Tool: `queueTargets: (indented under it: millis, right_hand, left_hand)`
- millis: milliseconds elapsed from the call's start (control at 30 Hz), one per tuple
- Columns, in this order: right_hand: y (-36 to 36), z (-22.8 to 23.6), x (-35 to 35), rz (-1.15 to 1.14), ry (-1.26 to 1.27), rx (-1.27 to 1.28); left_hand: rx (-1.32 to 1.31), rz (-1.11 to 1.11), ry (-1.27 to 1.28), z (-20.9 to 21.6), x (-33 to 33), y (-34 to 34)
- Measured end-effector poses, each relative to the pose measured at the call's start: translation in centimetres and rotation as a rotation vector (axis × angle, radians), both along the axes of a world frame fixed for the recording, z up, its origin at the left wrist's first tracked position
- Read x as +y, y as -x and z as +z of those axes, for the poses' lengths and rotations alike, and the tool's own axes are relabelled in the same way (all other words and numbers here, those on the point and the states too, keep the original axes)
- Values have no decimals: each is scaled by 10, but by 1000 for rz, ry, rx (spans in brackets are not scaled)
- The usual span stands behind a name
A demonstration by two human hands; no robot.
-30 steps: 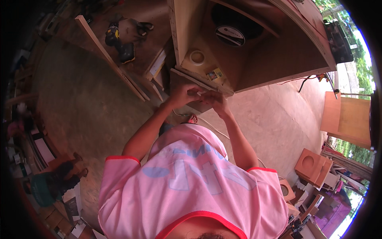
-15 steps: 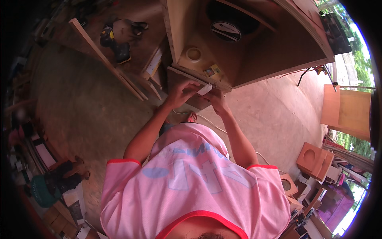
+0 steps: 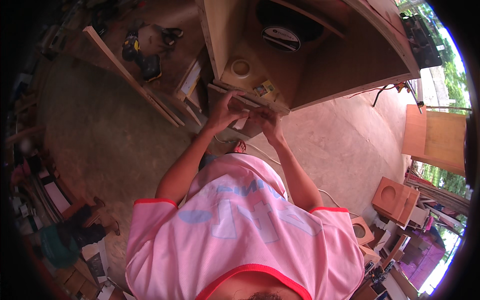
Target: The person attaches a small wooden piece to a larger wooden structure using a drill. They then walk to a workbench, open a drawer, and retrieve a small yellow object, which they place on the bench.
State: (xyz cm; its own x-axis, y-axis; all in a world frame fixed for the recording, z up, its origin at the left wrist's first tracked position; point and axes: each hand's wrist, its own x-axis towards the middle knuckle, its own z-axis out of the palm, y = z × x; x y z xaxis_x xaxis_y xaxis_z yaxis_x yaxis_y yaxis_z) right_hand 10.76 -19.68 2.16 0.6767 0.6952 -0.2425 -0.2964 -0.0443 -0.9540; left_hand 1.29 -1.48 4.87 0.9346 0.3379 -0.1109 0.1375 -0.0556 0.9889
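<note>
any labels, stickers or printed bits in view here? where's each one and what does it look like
Speaker label: oval, dark with pale print, on the speaker's back inside the wooden cabinet.
Small sticker: squarish, yellow with green and red, on the cabinet's lower panel just above the left hand and right hand.
Shirt print: large pale blue letters on pink.

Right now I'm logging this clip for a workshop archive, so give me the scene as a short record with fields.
setting: workshop with a concrete floor
left hand: grips a thin wooden strip at the cabinet's lower edge
right hand: touches the same strip, fingers curled
main object: large wooden speaker cabinet, open, round speaker inside
nearby: power drill on the floor, long wooden plank, small speaker boxes at right
</note>
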Motion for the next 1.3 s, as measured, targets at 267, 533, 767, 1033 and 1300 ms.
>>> queueTargets:
  millis: [267, 533, 767, 1033, 1300]
  right_hand:
    - [-16, -1, -4, 140, -2, 150]
    - [-24, 7, -5, 195, 16, 144]
    - [-24, 9, -5, 227, 55, 145]
    - [-16, 8, -1, 269, 84, 48]
    - [-10, 7, 1, 259, 159, 23]
  left_hand:
    - [-23, -230, -141, -16, 10, -8]
    - [-339, -190, -691, -7, 8, -13]
    - [-252, -181, -693, 7, 3, -6]
    - [12, -314, -225, -3, 14, 0]
    - [0, -251, -7, 2, 11, 9]
